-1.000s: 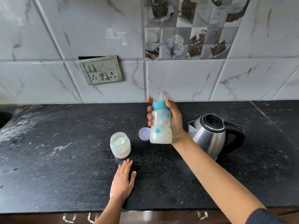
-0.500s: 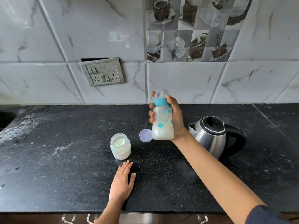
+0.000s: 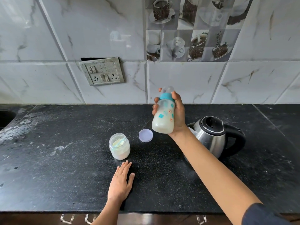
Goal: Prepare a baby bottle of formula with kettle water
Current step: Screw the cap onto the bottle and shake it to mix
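My right hand (image 3: 177,114) grips a baby bottle (image 3: 163,116) in the air above the black counter, nearly upright. The bottle has a teal collar, a clear cap and milky white liquid filling its lower part. My left hand (image 3: 121,181) lies flat on the counter, fingers spread, holding nothing. Just beyond its fingertips stands an open formula jar (image 3: 119,148) with white powder and a scoop inside. The jar's lilac lid (image 3: 145,135) lies flat behind it. A steel kettle (image 3: 212,135) with a black handle and lid stands to the right, partly hidden by my right forearm.
The black stone counter (image 3: 65,168) runs to a tiled wall with a switch-and-socket plate (image 3: 102,73). White powder smears mark the counter's left side. A sink edge (image 3: 4,117) shows at far left. Drawer handles sit below the counter's front edge.
The bottle in my right hand has shifted slightly up and down and tilted a little. My left hand, the jar, the lid and the kettle have stayed put.
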The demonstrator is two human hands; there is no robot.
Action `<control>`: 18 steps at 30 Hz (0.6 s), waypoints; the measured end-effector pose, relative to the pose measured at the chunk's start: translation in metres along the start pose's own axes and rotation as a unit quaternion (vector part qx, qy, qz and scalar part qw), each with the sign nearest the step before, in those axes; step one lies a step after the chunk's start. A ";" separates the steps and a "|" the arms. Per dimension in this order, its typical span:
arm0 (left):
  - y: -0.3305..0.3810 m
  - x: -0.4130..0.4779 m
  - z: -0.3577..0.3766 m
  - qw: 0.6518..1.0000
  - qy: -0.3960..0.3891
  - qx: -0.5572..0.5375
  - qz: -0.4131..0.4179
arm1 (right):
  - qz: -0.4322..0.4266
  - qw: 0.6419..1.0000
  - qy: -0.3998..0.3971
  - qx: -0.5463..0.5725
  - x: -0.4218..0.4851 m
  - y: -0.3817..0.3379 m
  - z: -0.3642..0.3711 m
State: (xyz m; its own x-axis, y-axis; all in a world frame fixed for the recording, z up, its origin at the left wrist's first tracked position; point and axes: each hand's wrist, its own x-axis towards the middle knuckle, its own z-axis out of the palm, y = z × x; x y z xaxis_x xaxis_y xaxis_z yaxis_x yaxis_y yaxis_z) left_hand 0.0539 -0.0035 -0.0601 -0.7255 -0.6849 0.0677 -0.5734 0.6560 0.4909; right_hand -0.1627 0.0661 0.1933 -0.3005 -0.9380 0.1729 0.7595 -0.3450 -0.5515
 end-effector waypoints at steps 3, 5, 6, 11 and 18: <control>0.001 0.000 -0.001 1.000 0.005 -0.003 -0.002 | 0.032 0.998 -0.032 -0.037 -0.007 0.005 0.001; 0.002 0.000 -0.001 1.000 0.008 -0.003 0.000 | 0.041 0.996 -0.051 -0.067 -0.013 0.010 0.001; 0.002 0.000 -0.001 1.000 0.009 -0.002 0.000 | 0.036 0.996 -0.050 -0.067 -0.012 0.009 0.002; 0.002 0.000 0.000 1.000 0.009 0.001 0.006 | -0.002 1.000 0.000 0.004 -0.004 -0.003 -0.001; -0.001 0.001 0.001 1.000 -0.001 0.007 0.003 | 0.012 1.000 -0.019 -0.013 -0.002 -0.001 0.003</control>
State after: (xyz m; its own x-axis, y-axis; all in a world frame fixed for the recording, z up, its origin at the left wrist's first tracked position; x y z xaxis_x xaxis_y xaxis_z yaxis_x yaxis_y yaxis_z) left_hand 0.0534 -0.0045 -0.0612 -0.7297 -0.6803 0.0685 -0.5744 0.6643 0.4783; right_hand -0.1607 0.0684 0.1955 -0.2593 -0.9470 0.1894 0.7509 -0.3211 -0.5771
